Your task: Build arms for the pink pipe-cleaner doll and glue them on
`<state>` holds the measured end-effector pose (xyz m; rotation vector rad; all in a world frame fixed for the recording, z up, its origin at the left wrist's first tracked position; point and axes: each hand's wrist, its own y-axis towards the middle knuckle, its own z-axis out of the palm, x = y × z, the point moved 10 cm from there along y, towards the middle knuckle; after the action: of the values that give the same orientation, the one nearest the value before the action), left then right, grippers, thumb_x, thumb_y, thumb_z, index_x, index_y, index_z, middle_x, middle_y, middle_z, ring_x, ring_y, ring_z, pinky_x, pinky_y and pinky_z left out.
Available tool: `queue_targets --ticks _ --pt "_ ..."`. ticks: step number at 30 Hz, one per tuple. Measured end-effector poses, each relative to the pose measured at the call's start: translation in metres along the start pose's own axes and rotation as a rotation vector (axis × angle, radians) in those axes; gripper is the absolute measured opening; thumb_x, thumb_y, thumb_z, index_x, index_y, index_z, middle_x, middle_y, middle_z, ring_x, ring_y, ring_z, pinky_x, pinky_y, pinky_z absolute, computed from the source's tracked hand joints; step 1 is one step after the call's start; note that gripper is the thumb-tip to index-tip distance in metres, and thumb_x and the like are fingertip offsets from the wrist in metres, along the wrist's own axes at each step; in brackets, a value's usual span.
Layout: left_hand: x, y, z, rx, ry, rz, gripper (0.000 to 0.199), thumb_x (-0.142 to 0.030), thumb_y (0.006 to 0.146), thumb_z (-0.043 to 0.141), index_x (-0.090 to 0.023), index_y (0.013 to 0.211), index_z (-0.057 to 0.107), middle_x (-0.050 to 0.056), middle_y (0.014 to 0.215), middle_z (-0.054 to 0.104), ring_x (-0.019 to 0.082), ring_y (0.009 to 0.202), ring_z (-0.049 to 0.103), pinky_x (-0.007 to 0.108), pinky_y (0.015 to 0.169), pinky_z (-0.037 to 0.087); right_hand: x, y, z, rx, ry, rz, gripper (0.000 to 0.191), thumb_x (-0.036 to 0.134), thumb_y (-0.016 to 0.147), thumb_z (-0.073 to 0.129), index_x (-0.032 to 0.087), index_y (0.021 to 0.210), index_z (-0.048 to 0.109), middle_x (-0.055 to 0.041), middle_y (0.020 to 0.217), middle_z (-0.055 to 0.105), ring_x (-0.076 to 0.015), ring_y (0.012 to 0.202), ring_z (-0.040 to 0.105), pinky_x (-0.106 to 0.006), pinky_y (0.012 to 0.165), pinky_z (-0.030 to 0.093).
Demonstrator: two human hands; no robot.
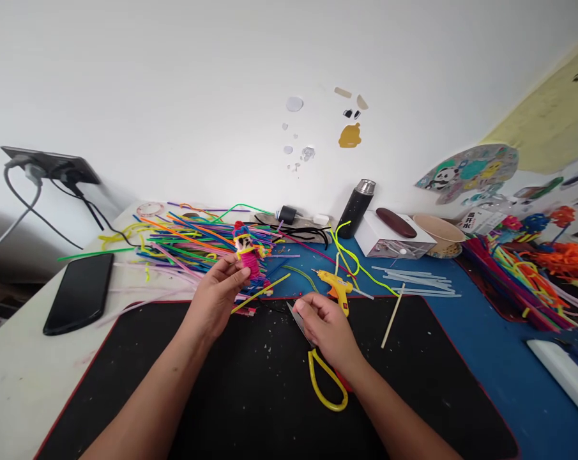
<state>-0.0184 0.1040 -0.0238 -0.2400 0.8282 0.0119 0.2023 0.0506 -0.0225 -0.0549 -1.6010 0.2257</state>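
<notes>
My left hand [223, 289] pinches a small pipe-cleaner doll [248, 259] with a magenta body, yellow trim, a dark face pattern and a blue and red top. The doll is held upright above the far edge of the black mat [212, 396]. To its right, my right hand [324, 322] is closed, thumb against the fingers. Whatever lies between those fingertips is too small or hidden to make out. Scissors with yellow handles [327, 390] are directly below this hand, which covers their middle; I cannot tell whether it touches them.
Behind the mat lie a yellow glue gun [335, 284], a pile of pipe cleaners [188, 236] and glue sticks [423, 281]. A wooden stick [393, 316] rests rightward. A black thermos [357, 209] and white box [394, 236] stand behind. A phone [80, 294] lies left.
</notes>
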Motion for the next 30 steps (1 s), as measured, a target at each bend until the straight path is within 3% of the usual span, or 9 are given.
queue_targets --ticks 5,9,15,23,30 --pt "0.003 -0.001 0.0 0.008 -0.006 0.0 0.046 -0.017 0.055 0.102 -0.018 0.089 0.072 -0.003 0.079 0.07 0.011 0.072 0.067 0.02 0.067 0.055 0.005 0.006 0.014 -0.003 -0.357 -0.132 0.03 0.045 0.097 0.063 0.02 0.083 0.071 0.0043 0.063 0.052 -0.0126 0.056 0.047 -0.026 0.056 0.035" --pt "0.005 -0.003 0.004 0.01 -0.01 -0.026 0.047 -0.018 0.053 0.103 -0.018 0.089 0.071 -0.003 0.079 0.071 0.011 0.071 0.066 0.02 0.066 0.054 0.015 0.018 0.026 0.052 -0.703 -0.188 0.02 0.035 0.099 0.061 0.023 0.097 0.077 0.0022 0.068 0.065 -0.0163 0.063 0.059 -0.027 0.063 0.038" --pt "0.005 -0.008 0.013 0.026 -0.034 -0.052 0.045 -0.019 0.052 0.103 -0.018 0.086 0.073 -0.003 0.08 0.073 0.011 0.073 0.067 0.019 0.068 0.054 0.018 0.047 0.036 0.093 -1.097 -0.136 0.022 0.031 0.103 0.059 0.026 0.103 0.081 -0.004 0.094 0.082 -0.0238 0.087 0.073 -0.029 0.068 0.041" --pt "0.003 -0.011 0.018 0.093 -0.049 -0.054 0.039 -0.019 0.059 0.101 -0.019 0.09 0.077 0.0 0.085 0.076 0.012 0.077 0.069 0.019 0.071 0.054 0.006 0.068 0.036 0.051 -1.162 -0.074 0.032 0.036 0.104 0.06 0.025 0.132 0.072 -0.0052 0.092 0.081 -0.0251 0.085 0.074 -0.031 0.067 0.042" --pt "0.005 -0.015 0.025 0.146 -0.025 -0.071 0.035 -0.021 0.066 0.097 -0.018 0.095 0.078 0.003 0.093 0.077 0.015 0.083 0.07 0.021 0.073 0.053 0.011 0.072 0.047 0.083 -1.213 -0.086 0.026 0.042 0.103 0.064 0.024 0.117 0.074 -0.0066 0.091 0.079 -0.0265 0.086 0.073 -0.031 0.067 0.04"
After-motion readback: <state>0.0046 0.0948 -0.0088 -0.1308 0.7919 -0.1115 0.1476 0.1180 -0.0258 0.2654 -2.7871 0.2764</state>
